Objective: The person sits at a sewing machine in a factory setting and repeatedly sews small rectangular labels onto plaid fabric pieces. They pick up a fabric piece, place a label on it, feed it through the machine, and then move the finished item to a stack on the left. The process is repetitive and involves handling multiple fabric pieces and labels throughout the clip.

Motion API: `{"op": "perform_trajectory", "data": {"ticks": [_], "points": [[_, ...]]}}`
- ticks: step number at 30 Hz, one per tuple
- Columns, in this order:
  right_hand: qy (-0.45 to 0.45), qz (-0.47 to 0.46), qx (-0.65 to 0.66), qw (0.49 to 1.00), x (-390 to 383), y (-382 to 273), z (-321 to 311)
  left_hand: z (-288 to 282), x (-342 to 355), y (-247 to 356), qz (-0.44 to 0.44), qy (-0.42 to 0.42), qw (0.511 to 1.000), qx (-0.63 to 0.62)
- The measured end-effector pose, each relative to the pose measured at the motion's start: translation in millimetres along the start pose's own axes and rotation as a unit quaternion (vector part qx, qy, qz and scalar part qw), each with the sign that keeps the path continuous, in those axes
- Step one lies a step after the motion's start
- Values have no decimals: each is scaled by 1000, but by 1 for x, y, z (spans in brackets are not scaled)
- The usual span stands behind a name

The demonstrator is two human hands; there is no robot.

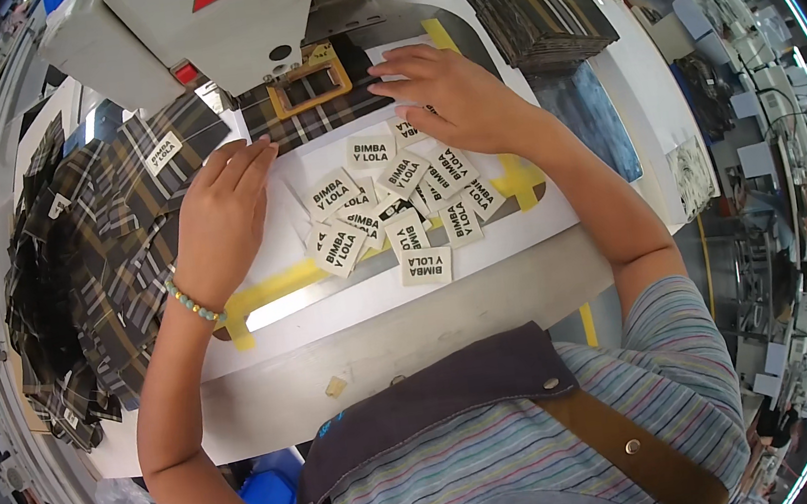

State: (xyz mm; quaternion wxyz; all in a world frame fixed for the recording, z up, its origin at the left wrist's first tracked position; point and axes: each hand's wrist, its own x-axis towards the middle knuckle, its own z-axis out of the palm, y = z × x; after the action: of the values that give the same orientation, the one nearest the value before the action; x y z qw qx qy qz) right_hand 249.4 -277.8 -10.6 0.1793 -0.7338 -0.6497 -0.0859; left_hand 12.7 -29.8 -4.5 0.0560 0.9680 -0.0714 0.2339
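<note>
My left hand (pixel 218 214), with a beaded bracelet at the wrist, has slightly bent fingers reaching to the near left edge of a plaid fabric piece (pixel 261 120); its thumb is mostly hidden. My right hand (pixel 446 106) is open, fingertips on or just over the fabric's right part. The fabric lies under a white machine head (pixel 195 31), beneath a yellow clamp frame (pixel 342 78). Loose white printed labels (pixel 425 264) are scattered on the white work surface between my hands.
A heap of plaid pieces (pixel 117 217), some with labels, lies at left. A tall stack of folded plaid fabric (pixel 534 4) stands at back right, behind a dark glossy panel (pixel 580 130). Yellow tape (pixel 277 288) marks the near board edge. A blue bin (pixel 270 480) sits below.
</note>
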Motion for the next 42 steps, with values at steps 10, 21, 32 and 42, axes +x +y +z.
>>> {"op": "perform_trajectory", "data": {"ticks": [10,21,32,42], "points": [[-3,27,102,994,-16,7,5,3,-21,0,-42,7,999,-25],[-21,16,77,997,-20,10,4,4,-23,0,-47,-13,998,-40],[32,-9,78,996,-15,8,8,6,-20,2,-32,-3,999,-22],[-94,110,139,980,11,-44,-7,3,-21,1,-56,36,993,-95]]}}
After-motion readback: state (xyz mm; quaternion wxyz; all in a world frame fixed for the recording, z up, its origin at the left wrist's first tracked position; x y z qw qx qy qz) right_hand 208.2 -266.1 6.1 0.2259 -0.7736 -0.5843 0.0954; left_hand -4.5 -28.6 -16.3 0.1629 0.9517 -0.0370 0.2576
